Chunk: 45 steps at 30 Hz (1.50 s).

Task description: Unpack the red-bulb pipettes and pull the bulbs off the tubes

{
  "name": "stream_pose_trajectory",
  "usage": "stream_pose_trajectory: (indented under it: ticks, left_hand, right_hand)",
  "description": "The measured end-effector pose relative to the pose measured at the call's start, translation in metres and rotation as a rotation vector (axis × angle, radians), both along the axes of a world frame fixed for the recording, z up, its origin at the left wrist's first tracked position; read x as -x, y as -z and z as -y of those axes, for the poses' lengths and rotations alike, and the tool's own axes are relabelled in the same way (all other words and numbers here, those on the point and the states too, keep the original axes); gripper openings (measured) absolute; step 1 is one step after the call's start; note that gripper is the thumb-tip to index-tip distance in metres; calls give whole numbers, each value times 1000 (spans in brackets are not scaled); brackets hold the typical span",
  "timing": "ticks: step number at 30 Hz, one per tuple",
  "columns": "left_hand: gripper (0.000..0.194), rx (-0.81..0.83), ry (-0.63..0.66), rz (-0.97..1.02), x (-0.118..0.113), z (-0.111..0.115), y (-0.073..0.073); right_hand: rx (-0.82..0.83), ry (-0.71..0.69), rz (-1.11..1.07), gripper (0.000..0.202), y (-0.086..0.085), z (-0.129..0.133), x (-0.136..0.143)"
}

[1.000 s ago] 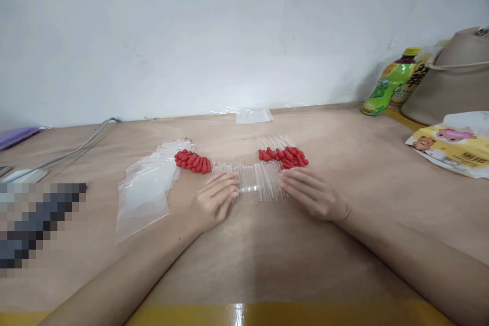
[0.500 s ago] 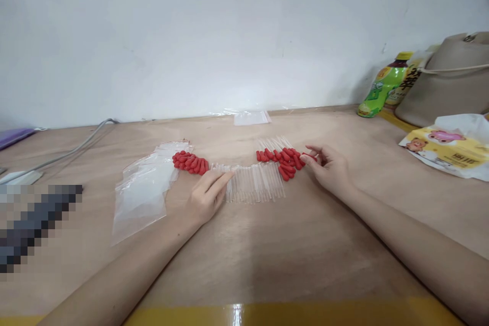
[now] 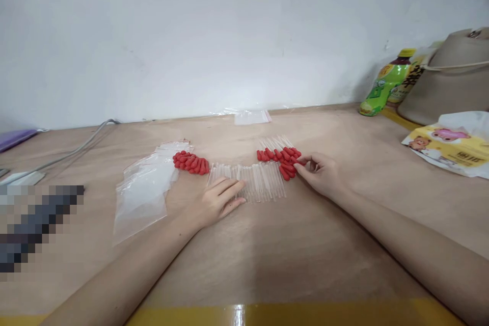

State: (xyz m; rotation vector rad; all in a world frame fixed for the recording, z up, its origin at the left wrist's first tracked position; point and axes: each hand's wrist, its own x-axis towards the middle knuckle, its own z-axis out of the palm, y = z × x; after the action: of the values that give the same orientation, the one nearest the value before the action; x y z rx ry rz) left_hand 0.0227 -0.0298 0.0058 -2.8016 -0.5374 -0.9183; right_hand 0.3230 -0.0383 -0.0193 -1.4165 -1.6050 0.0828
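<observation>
Clear thin tubes [image 3: 263,183], apparently glass droppers, lie side by side in a row at the middle of the table. My left hand [image 3: 218,202] rests over the left part of this row, fingers stretched out and thumb apart from them. To the right, red rubber bulbs [image 3: 280,155] sit in a cluster, with thin clear tubes reaching out behind them. At that cluster's right edge my right hand [image 3: 320,172] pinches a red bulb between thumb and fingers; its fingertips partly hide it. Another heap of red bulbs [image 3: 191,162] lies left of the row.
Clear zip bags [image 3: 143,191] overlap at the left, and another bag [image 3: 252,117] lies by the wall. A grey cable [image 3: 76,150] runs on the left. At the right stand a green bottle [image 3: 385,84], a beige bag [image 3: 451,81] and a printed tissue pack [image 3: 454,145].
My left hand has moved right over the tubes, its thumb now spread from the fingers. My right hand has shifted slightly left, bringing its red bulb against the cluster.
</observation>
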Motion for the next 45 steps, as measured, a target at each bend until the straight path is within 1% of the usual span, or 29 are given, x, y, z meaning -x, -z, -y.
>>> stream_pose_trajectory:
  ticks: [3,5,9,13,16,19,25,28,31,33,35,37,40,42,45]
  left_hand:
    - [38,15,-16,-20,-1,1,-5]
    - [37,16,-32,-45,-1,1,-8]
    - [37,23,-69,-95,0,1,-11]
    - [34,59,-90,-140,3,1,-11]
    - [35,113,-109,-194,6,1,-10]
    - [38,167,-113,-224,8,0,-8]
    - [36,188,-116,-156,7,0,-5]
    - [36,172,-122,-107,7,0,-4]
    - [37,156,-124,-99,6,-1,-4]
    - [38,133,-131,-88,6,0,-5]
    - [42,100,-155,-46,6,1,-6]
    - [49,55,-194,18,6,2,-7]
    - [56,-45,-245,90,5,3,-8]
    - [54,-108,-248,91,5,4,-8]
    - [41,-164,-193,43,4,3,-8]
  right_hand:
    - [-50,11,139,13,-6,3,1]
    - [-66,3,187,14,-9,4,1]
    - [-98,44,212,17,-12,3,0]
    - [-127,86,204,19,-11,-4,5]
    - [-118,93,201,22,-12,-12,11]
    - [-89,91,214,18,-12,-18,17]
    - [-76,122,140,13,-12,-21,19]
    - [-126,133,72,14,-14,-21,19]
    - [-212,136,-16,16,-17,-19,19]
    - [-246,104,-68,17,-19,-15,20]
    - [-229,43,-80,18,-20,-9,22]
    - [-209,-17,-33,17,-20,-1,27]
    - [-229,-131,113,15,-20,14,38]
    - [-251,-223,195,15,-21,23,46]
    - [-285,-313,260,18,-22,32,55]
